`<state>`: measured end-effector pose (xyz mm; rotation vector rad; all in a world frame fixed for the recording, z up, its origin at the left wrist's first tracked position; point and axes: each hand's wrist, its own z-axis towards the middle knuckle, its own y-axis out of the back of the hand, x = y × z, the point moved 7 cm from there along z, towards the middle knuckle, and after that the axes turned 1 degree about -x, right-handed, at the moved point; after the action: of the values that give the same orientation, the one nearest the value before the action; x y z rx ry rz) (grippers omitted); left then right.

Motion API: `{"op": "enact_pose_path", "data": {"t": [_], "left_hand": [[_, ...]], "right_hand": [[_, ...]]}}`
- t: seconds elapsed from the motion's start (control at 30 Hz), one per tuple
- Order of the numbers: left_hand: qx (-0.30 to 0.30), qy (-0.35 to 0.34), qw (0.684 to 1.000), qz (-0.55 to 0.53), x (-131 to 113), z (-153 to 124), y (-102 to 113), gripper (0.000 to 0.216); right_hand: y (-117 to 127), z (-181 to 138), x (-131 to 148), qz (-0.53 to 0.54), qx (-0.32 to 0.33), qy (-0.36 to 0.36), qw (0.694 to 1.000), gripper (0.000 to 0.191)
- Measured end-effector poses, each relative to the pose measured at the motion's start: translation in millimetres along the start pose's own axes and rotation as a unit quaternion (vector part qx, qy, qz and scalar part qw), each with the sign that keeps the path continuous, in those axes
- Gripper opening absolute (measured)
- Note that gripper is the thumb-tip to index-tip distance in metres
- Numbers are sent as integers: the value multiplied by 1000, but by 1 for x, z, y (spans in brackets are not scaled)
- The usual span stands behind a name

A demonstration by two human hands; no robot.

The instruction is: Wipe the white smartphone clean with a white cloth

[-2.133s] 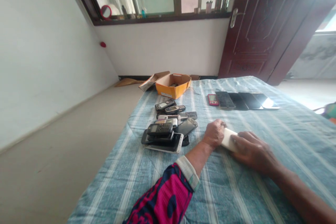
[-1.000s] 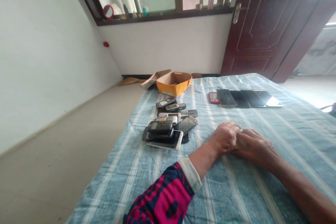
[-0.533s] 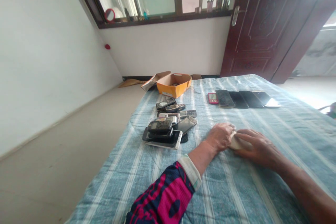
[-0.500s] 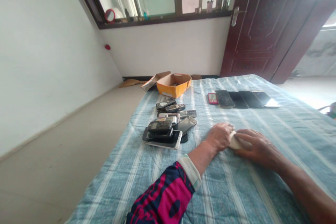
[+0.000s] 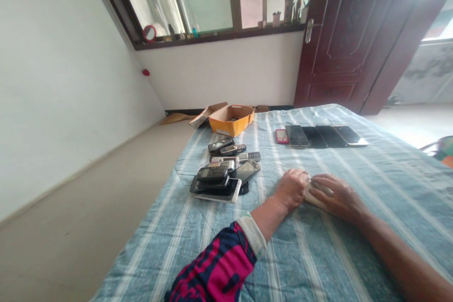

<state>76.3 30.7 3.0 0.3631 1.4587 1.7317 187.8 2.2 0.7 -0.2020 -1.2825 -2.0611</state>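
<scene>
My left hand (image 5: 292,188) and my right hand (image 5: 336,196) meet on the blue striped cloth (image 5: 382,174). Between them lies a small flat white thing (image 5: 310,193) that looks like a phone, mostly covered. The left hand is curled round its left end. My right hand's fingers lie pressed over its top. A heap of several old phones (image 5: 222,174) lies a hand's width to the left of my left hand. Beyond my hands a small red phone (image 5: 281,136) and several dark smartphones (image 5: 320,136) lie side by side in a row.
An open orange cardboard box (image 5: 230,120) sits at the cloth's far left corner. A dark wooden door (image 5: 339,33) stands behind on the right. Small items line the window sill (image 5: 219,35). Bare floor (image 5: 106,188) runs along the left edge.
Both hands stay on the white thing in the same spot. The right hand's fingers have shifted over it, so more or less of it shows. The camera has tilted slightly.
</scene>
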Motion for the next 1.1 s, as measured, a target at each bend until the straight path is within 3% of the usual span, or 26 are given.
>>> {"op": "enact_pose_path", "data": {"t": [0.33, 0.57, 0.77, 0.87, 1.1], "left_hand": [[5, -17, 1000, -25, -17, 11, -19, 14], [64, -140, 981, -115, -51, 19, -42, 15], [57, -164, 982, -76, -53, 9, -23, 35], [45, -154, 983, -91, -45, -1, -13, 33], [9, -61, 997, -46, -15, -21, 7, 31]], "right_hand": [[8, -1, -14, 54, -43, -103, 992, 41], [10, -7, -30, 112, -86, -180, 973, 50], [6, -8, -37, 147, -65, -211, 964, 53], [6, -7, -37, 141, -53, -215, 965, 53], [9, -2, -23, 103, -44, -178, 978, 47]]}}
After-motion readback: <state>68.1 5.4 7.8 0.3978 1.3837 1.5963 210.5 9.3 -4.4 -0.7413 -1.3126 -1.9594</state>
